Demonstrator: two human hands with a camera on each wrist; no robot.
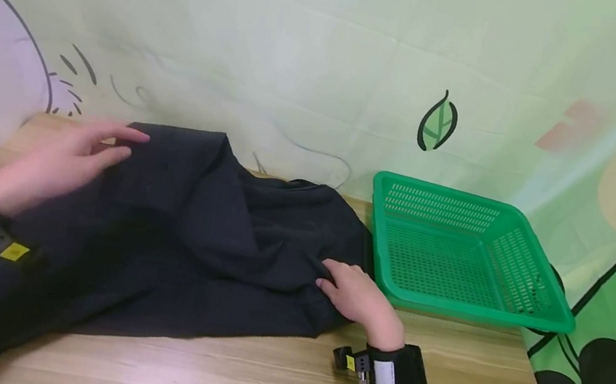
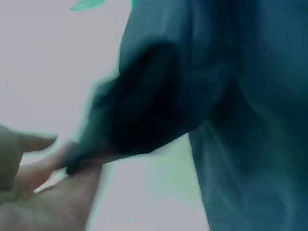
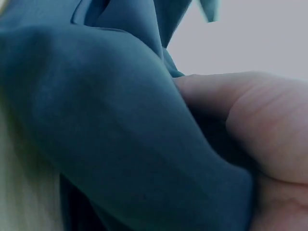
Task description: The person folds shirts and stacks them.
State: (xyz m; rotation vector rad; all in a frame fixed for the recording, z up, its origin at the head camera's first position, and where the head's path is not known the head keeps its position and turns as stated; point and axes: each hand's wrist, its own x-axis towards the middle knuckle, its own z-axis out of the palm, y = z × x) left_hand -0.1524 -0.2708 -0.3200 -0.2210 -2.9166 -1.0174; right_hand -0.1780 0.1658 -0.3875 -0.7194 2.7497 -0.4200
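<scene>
A large black cloth (image 1: 199, 255) lies rumpled and folded over much of the wooden table, with a raised fold toward its back edge. My right hand (image 1: 355, 292) grips the cloth's right part, thumb and fingers at a fold beside the basket. In the right wrist view, a thumb (image 3: 207, 91) presses against the cloth (image 3: 115, 115), which bulges up beside it. My left hand (image 1: 69, 155) is at the cloth's far left, thumb and index finger apart and fairly straight. Blurred in the left wrist view, a tapering cloth corner (image 2: 139, 106) reaches the left fingers (image 2: 77, 197).
A green plastic basket (image 1: 385, 280) with perforated sides stands right of the cloth, its left side close against it. Behind the table hangs a printed backdrop (image 1: 307, 49) with a leaf drawing. Wood tabletop (image 1: 252, 380) shows along the front edge.
</scene>
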